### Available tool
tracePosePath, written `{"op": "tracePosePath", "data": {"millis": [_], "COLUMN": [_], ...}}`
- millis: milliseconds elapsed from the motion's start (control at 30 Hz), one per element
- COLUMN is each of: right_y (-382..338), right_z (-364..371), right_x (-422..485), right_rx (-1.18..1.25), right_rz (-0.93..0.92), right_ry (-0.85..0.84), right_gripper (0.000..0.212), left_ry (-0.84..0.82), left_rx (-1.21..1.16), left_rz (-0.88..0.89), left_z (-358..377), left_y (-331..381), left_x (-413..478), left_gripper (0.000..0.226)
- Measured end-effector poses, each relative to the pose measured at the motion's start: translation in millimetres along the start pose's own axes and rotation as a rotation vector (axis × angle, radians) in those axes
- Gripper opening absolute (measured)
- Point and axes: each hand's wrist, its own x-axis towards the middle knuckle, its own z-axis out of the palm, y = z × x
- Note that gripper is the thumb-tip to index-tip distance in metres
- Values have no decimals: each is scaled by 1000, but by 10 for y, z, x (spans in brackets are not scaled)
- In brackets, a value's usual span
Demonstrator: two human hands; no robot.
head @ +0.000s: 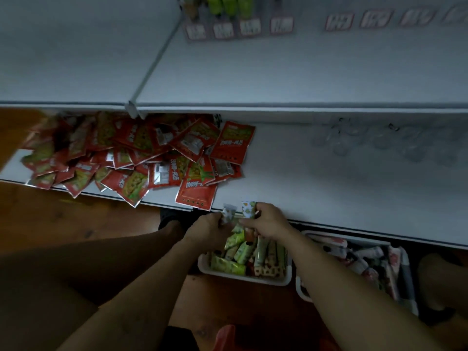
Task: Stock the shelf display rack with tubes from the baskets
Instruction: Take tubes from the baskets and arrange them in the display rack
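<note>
A white basket [229, 273] on the floor holds several green and red tubes [243, 252]. Just above its far end, my left hand [207, 229] grips one pale tube [228, 213] by its lower part. Beside it, my right hand [266, 220] grips a green-patterned tube [248, 210], its top sticking up above my fingers. Both hands sit at the front edge of the low white shelf [329, 193]. The display rack [238, 26] with green tubes in its slots stands on the upper shelf at the top.
A second white basket [301, 290] with red and white tubes sits to the right, partly under the shelf. A heap of red snack packets [141, 153] covers the low shelf's left part. Clear cups [379, 143] stand at its back right. The floor is wood.
</note>
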Motion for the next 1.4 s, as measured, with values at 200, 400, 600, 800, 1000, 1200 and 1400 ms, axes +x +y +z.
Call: {"op": "tracePosePath", "data": {"millis": [200,400,600,800,1000,1200,1400], "right_y": [-615,-1375,-2164,-2832,-3336,-3899,-4323], "right_z": [-183,-304,-653,-1090,-1459,-1695,-1843], "right_x": [-322,-684,-981,-1111,-1054,-775,-412], "right_rx": [22,-84,-121,-305,-368,-561,-877], "right_rz": [-222,-434,-649,-669,-751,-779,-799], "right_ry": [67,187,388,469,606,621,580], "right_gripper": [33,34,17,38,39,21,25], "left_ry": [253,486,620,642,723,752,676], "left_rx": [-117,-14,-113,-170,-250,-263,-77], "left_rz": [131,277,430,576,577,618,627], "left_z": [-810,-1694,-2289,-2799,-3222,-3563,-3757], "left_y": [331,591,863,1215,1353,1467,1494], "left_x": [-494,-989,-1122,-1098,-786,-364,170], "left_gripper": [23,31,19,22,17,30,24]}}
